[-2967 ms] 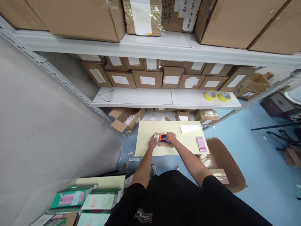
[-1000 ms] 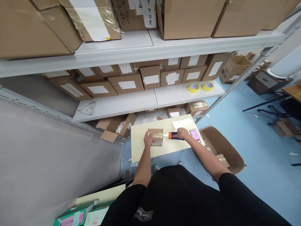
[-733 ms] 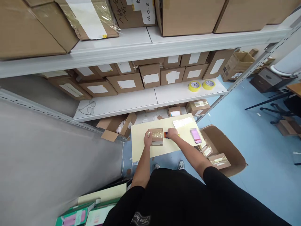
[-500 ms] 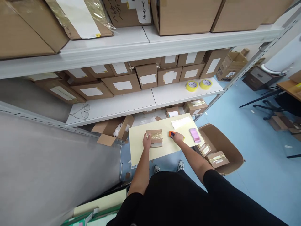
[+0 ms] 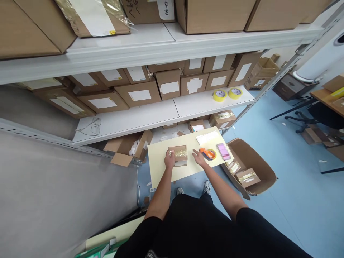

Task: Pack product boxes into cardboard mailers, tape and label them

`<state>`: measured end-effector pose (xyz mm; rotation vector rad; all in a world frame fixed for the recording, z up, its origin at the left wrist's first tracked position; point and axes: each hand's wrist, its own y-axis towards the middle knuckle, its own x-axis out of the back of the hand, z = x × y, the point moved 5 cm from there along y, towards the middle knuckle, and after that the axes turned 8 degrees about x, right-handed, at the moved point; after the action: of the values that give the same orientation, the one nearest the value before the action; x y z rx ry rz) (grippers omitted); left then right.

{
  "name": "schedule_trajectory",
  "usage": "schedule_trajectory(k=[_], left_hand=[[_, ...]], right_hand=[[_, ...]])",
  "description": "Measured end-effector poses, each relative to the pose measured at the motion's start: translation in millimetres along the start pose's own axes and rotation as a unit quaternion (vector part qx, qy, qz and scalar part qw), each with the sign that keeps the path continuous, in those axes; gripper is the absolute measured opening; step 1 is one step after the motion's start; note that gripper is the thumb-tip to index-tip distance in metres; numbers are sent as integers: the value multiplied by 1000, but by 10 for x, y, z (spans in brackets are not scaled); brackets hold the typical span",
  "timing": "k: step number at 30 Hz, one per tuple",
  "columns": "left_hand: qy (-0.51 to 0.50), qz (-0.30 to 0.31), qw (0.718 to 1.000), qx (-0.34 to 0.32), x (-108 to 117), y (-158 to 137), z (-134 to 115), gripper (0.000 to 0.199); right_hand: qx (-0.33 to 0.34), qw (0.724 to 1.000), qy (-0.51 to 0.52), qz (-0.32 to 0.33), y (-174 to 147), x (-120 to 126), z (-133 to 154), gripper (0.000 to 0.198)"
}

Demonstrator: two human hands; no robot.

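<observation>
On the pale yellow tabletop (image 5: 158, 168) sits a small cardboard box (image 5: 179, 154) with shiny clear tape across it. My left hand (image 5: 169, 158) grips its left side. Just right of the box, my right hand (image 5: 199, 157) holds nothing, its fingers stretched apart. Beside that hand lies an orange tape dispenser (image 5: 206, 153) with a roll of yellow tape. Farther right is a pink, pixelated flat item (image 5: 223, 151). White paper sheets (image 5: 207, 138) lie at the table's back edge.
A big open carton (image 5: 259, 179) with small taped boxes stands right of the table. Ahead, a shelf (image 5: 150, 116) bears labelled boxes, two yellow tape rolls (image 5: 219, 95) and a wire-like item (image 5: 94, 126). Another open carton (image 5: 126, 147) is at the table's left.
My right hand has let go of the tape dispenser, which now lies on the table, and has opened and moved slightly left. My left hand still holds the box.
</observation>
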<state>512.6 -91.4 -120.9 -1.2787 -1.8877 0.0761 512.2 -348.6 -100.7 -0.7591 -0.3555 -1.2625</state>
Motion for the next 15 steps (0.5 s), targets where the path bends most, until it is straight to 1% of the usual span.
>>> schedule_trajectory(k=[3, 4, 6, 8, 11, 13, 15], left_hand=[[-7, 10, 1000, 5, 12, -10, -31, 58], [-11, 16, 1000, 6, 19, -15, -37, 57], [-36, 28, 999, -4, 35, -30, -43, 54], [-86, 47, 994, -43, 35, -61, -53, 55], [-149, 89, 978, -120, -41, -141, -42, 65], [-157, 122, 971, -132, -162, -206, 29, 72], [-149, 156, 969, -120, -318, -283, 142, 77]], right_hand=[[5, 995, 88, 46, -24, -227, 422, 54], [3, 992, 114, 58, -42, -260, 509, 54], [4, 984, 165, 66, -90, -239, 598, 54], [12, 978, 206, 40, -144, -122, 582, 55], [22, 974, 223, -1, -219, 37, 431, 57], [13, 976, 215, 12, -258, 29, 292, 62], [-7, 980, 193, 40, -290, -48, 145, 66]])
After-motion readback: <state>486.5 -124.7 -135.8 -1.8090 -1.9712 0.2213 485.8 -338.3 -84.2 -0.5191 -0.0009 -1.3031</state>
